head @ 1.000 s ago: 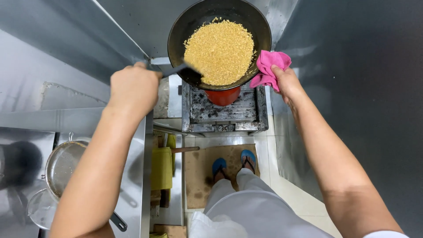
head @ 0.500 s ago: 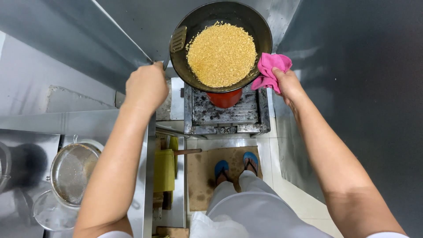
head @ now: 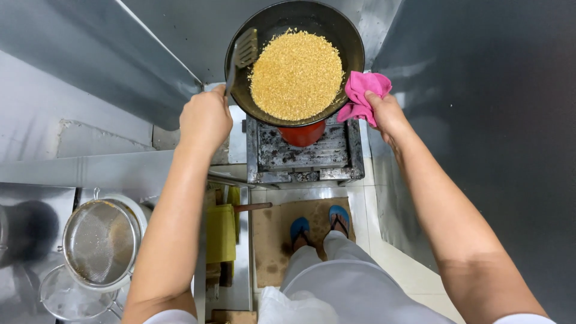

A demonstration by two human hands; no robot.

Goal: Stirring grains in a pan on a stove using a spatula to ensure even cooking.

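Wok (head: 354, 42), black and round, raised over a burner stand (head: 303, 153) with a red burner (head: 303, 133) beneath its base. Contents: golden-yellow fried grains (head: 296, 75), heaped across the middle and lower part of the bowl.

Left hand (head: 206, 120): grip closed around the handle of a slotted metal spatula (head: 243, 51), whose blade rests inside the wok at the left wall, just beside the grains.

Right hand (head: 387, 114): grip clamped on a pink cloth (head: 360, 96), which is pressed against the wok's right rim; whether a handle lies under the cloth cannot be told.

Surroundings: steel wall panels (head: 90, 66) to the left and right of the stand. Counter (head: 90, 174), steel, at lower left, carrying a round mesh strainer (head: 99, 240) set over a white bowl (head: 138, 207), with a clear bowl (head: 72, 300) just below it. Floor: cardboard sheet (head: 270, 240) under the person's feet, in blue sandals (head: 318, 225). Yellow object (head: 221, 231) beside the cardboard, kind unclear.
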